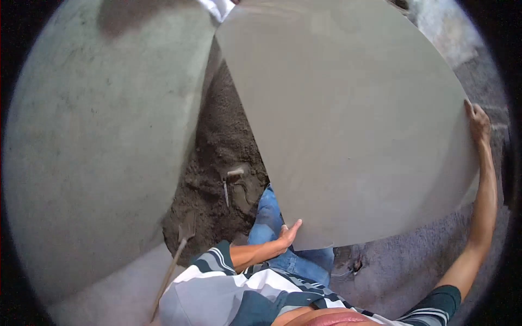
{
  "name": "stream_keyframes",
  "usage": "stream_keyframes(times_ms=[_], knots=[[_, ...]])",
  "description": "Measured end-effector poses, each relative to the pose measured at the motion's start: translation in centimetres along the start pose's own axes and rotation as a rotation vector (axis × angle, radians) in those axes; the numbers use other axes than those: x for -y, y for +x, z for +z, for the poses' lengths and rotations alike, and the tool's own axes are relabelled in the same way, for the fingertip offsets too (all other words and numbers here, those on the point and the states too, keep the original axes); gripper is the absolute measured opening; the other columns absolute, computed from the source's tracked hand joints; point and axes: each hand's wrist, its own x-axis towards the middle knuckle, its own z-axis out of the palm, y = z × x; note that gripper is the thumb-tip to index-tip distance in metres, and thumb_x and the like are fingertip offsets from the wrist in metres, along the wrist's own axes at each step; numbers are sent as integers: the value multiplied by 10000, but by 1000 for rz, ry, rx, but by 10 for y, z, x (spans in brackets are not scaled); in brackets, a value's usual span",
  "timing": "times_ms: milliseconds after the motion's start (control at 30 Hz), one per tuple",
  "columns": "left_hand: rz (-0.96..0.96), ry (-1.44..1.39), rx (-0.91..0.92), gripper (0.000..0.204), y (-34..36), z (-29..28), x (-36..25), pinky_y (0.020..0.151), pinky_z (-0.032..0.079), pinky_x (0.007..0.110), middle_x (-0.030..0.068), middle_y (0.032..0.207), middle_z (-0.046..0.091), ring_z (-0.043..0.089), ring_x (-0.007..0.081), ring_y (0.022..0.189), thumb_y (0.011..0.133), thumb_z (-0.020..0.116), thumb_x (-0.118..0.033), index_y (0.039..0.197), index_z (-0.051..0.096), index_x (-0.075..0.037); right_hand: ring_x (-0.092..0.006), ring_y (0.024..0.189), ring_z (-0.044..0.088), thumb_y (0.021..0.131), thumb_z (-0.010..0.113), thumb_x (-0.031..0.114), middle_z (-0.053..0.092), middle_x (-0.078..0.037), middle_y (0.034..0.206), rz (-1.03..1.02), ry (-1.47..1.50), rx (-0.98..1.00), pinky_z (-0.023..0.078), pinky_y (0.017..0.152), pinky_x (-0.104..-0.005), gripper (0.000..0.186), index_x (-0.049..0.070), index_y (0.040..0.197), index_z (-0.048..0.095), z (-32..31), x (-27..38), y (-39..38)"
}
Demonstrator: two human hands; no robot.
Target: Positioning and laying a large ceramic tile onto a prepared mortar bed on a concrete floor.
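Observation:
A large, flat grey sheet (353,125) with a smooth face fills the middle and right. My left hand (288,236) holds its near left edge, the thumb lying on top and the fingers hidden underneath. My right arm is stretched far out, and my right hand (478,125) is closed round the right edge. Below the sheet's left edge lies dark, damp, crumbly material (217,136), like mortar or soil. A trowel (235,172) with a pale handle rests on it, its blade partly buried.
To the left spreads a broad greenish-grey slab surface (103,141). At lower left, a shovel (186,231) with a long wooden handle leans at the dark heap's edge. White cloth (219,7) shows at the far end between the two surfaces. Rough grey ground (413,255) lies at right.

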Motion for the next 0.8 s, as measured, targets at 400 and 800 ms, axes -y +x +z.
stream_keyframes(times_ms=[400, 800], knots=[[-92, -37, 107, 1007, -36, -7, -41, 911, 332, 351, 228, 1161, 398, 407, 290, 1092, 605, 521, -680, 1177, 274, 112, -284, 653, 501, 808, 350, 558, 485, -173, 658, 36, 36, 75, 389, 635, -380, 568, 12, 730, 488, -2, 46, 25], [-112, -148, 137, 885, -39, -10, -46, 860, 376, 339, 209, 1099, 451, 466, 270, 1017, 628, 560, -618, 1122, 337, 82, -322, 649, 500, 796, 347, 572, 497, -182, 688, -16, -59, 87, 391, 618, -398, 570, 25, 728, 492, 1, 72, 51]])
